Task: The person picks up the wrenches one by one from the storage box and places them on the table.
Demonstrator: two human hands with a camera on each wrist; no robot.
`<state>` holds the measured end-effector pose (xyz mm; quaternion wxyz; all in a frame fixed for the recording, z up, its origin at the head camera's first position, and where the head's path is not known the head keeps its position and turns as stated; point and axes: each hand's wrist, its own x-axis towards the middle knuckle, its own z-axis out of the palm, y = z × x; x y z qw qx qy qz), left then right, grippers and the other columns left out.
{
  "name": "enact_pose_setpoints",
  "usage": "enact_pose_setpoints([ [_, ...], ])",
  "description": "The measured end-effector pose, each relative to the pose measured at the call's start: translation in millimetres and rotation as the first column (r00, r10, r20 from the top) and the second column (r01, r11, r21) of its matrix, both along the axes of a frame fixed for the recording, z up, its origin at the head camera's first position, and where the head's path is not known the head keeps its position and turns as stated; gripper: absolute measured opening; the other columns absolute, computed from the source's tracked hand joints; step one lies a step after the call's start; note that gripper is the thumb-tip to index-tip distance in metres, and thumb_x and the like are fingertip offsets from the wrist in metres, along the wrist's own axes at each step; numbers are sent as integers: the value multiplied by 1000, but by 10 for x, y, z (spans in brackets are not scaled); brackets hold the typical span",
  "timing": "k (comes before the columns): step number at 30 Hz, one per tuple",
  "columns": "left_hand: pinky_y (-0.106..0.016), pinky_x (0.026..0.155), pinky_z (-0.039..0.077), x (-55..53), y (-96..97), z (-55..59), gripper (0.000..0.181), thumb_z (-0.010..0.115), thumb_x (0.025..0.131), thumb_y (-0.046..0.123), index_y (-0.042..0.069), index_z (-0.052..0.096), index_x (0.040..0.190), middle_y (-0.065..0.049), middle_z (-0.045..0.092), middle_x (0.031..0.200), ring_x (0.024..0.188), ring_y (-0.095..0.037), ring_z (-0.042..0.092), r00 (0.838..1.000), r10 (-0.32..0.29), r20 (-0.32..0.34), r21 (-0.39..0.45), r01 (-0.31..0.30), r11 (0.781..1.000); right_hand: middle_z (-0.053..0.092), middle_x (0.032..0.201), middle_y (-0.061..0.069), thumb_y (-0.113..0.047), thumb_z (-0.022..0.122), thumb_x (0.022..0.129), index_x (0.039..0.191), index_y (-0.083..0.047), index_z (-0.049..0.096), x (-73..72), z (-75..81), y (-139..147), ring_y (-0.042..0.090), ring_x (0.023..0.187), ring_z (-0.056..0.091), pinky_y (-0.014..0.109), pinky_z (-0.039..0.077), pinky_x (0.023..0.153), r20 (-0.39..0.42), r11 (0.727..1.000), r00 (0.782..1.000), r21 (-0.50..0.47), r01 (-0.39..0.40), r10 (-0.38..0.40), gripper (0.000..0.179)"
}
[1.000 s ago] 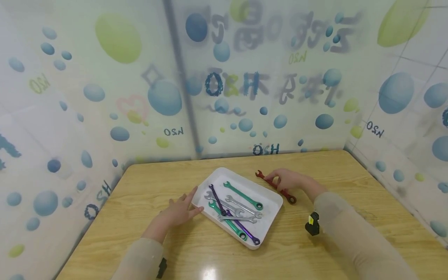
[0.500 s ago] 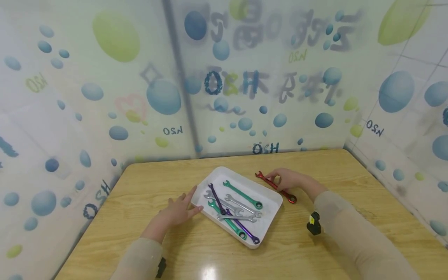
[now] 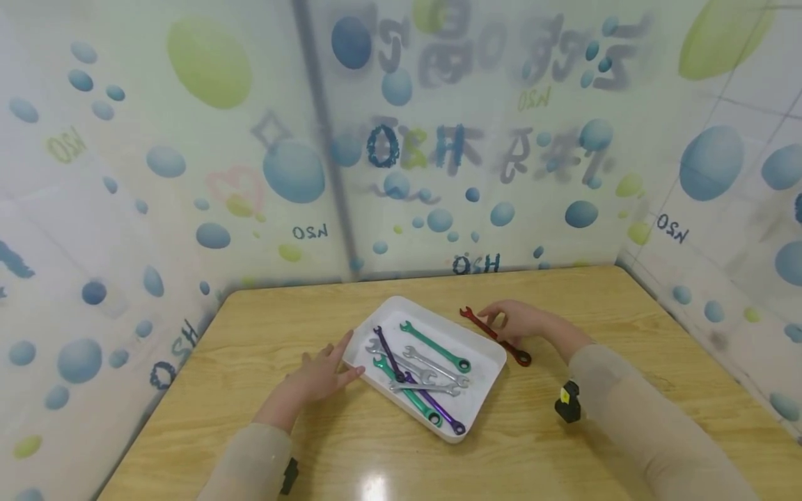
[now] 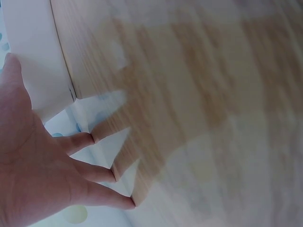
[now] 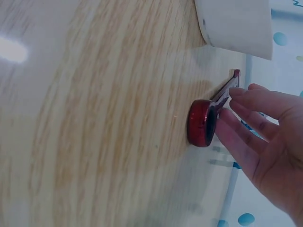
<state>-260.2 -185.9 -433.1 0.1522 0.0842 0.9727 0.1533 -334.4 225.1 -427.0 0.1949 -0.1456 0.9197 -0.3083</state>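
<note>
A white tray (image 3: pixel 481 356) on the table holds several wrenches: green (image 3: pixel 434 344), silver (image 3: pixel 436 366) and purple (image 3: pixel 388 351), some crossing over each other. Beside its left corner my left hand (image 3: pixel 316 377) has its fingers spread, with index finger and thumb right at the rim; the left wrist view shows the other fingertips down on the tabletop. To the right of the tray lies a red ratcheting wrench (image 3: pixel 517 355), slanting toward me. My right hand (image 3: pixel 516 320) pinches its shaft between thumb and fingers, hiding the middle; its ring end (image 5: pixel 199 124) faces the right wrist camera.
The wooden table (image 3: pixel 351 452) reaches back to a printed curtain (image 3: pixel 401 229) with bubble patterns, which also hangs along both sides. A black device (image 3: pixel 568 402) sits at my right wrist.
The red wrench and my right hand have shifted very slightly to the right. My left hand and the wrenches in the tray stay as they were.
</note>
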Motion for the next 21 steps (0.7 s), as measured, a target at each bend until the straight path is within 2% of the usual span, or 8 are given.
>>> enact_pose_setpoints([
  [10, -86, 86, 14, 12, 10, 35, 86, 43, 93, 67, 25, 6, 158, -30, 20, 154, 130, -69, 8, 1000, 8, 8, 3, -8, 1000, 56, 124, 14, 0, 68, 88, 140, -6, 51, 88, 102, 15, 23, 92, 61, 32, 56, 64, -52, 999, 999, -35, -19, 17, 55],
  [21, -87, 85, 15, 27, 23, 55, 85, 44, 94, 66, 24, 7, 158, -32, 21, 154, 129, -70, 9, 1000, 0, 2, 4, 0, 1000, 57, 126, 17, -3, 68, 90, 142, -4, 49, 179, 279, -44, 24, 96, 61, 34, 57, 68, -77, 993, 995, -92, -76, 69, 56],
])
